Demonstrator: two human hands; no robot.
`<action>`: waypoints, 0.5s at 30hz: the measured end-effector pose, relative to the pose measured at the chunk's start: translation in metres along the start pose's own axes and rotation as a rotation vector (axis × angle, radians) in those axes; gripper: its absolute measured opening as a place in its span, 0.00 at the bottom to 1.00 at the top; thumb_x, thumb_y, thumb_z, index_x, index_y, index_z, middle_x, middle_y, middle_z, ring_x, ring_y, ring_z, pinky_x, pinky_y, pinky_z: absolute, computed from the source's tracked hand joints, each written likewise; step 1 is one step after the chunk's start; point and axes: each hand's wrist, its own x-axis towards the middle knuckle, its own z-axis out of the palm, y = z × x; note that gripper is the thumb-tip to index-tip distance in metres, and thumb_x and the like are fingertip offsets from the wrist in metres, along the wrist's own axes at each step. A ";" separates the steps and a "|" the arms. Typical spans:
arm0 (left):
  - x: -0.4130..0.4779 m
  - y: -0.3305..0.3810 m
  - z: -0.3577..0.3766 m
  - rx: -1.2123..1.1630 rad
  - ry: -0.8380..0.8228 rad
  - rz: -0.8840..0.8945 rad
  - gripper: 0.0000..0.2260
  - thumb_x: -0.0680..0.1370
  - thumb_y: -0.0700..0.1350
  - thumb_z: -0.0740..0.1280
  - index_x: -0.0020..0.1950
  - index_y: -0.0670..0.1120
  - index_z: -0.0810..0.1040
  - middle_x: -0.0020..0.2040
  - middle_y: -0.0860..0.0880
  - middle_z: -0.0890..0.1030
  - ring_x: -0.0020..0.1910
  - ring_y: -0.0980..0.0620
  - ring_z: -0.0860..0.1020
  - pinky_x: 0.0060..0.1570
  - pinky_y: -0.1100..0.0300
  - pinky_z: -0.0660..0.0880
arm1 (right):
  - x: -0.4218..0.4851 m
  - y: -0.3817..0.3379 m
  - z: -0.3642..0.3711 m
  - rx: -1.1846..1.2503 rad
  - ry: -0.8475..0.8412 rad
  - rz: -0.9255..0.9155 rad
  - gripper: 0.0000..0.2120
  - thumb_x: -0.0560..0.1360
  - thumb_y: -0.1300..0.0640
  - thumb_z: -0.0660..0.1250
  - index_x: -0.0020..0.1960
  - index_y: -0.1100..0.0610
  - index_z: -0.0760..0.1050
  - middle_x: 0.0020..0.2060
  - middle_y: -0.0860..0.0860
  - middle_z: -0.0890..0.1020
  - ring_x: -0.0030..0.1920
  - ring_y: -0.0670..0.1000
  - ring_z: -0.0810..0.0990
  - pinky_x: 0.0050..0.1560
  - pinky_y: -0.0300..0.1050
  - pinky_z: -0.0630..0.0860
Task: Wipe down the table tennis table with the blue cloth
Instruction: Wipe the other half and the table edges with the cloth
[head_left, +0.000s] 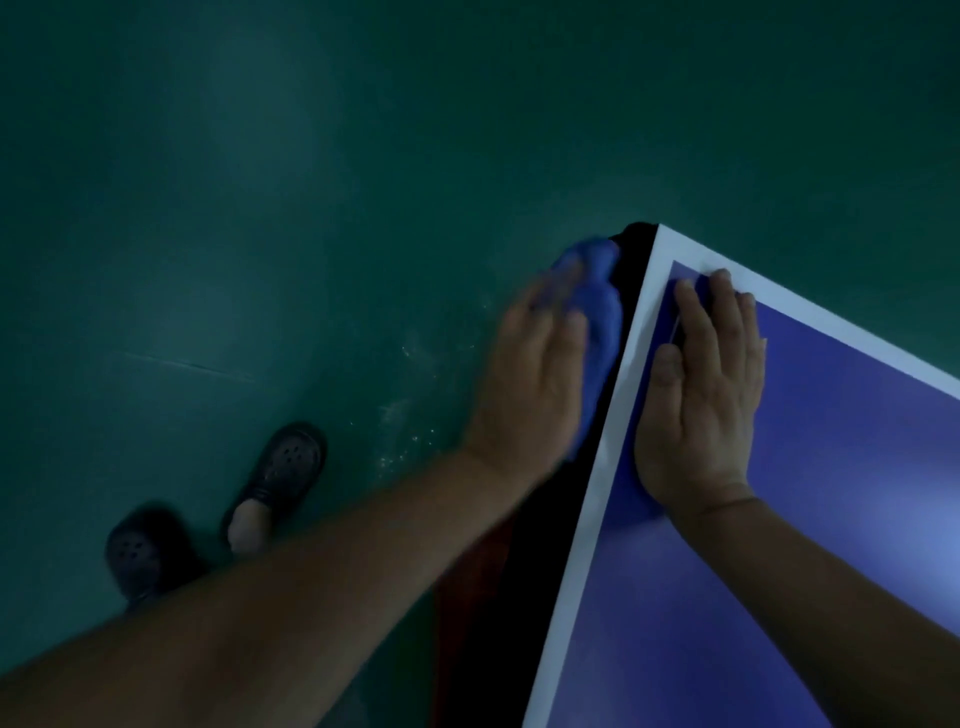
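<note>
Seemingly, left hand (530, 374) presses blue cloth (602, 322) on table (831, 467) edge (right hand (701, 405) flat).

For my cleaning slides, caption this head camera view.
The left hand presses the blue cloth against the side of the table tennis table near its corner; the right hand rests flat on top.

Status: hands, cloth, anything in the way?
Left hand flat, pressing blue cloth against side edge of table tennis table, near corner. Right hand flat on the top. No obstruction visible along that edge.
</note>
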 end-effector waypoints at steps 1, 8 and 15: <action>-0.024 0.007 0.010 -0.005 -0.058 0.057 0.22 0.85 0.47 0.52 0.78 0.41 0.65 0.77 0.44 0.66 0.77 0.57 0.61 0.75 0.63 0.56 | 0.000 0.000 0.000 0.007 -0.005 0.003 0.26 0.82 0.50 0.49 0.79 0.53 0.61 0.80 0.52 0.57 0.81 0.54 0.50 0.79 0.56 0.45; 0.065 -0.006 0.029 -0.049 -0.146 -0.026 0.29 0.85 0.55 0.45 0.80 0.40 0.60 0.80 0.42 0.62 0.80 0.46 0.58 0.79 0.50 0.53 | 0.000 -0.001 0.001 -0.019 -0.005 0.001 0.26 0.83 0.51 0.49 0.80 0.53 0.60 0.80 0.52 0.57 0.81 0.54 0.50 0.79 0.61 0.47; -0.101 -0.027 0.014 0.088 -0.213 0.013 0.25 0.85 0.60 0.46 0.81 0.62 0.44 0.83 0.58 0.48 0.76 0.40 0.66 0.69 0.31 0.65 | 0.001 -0.001 0.000 -0.047 -0.004 -0.012 0.25 0.83 0.51 0.49 0.80 0.51 0.59 0.80 0.51 0.57 0.81 0.55 0.49 0.79 0.58 0.46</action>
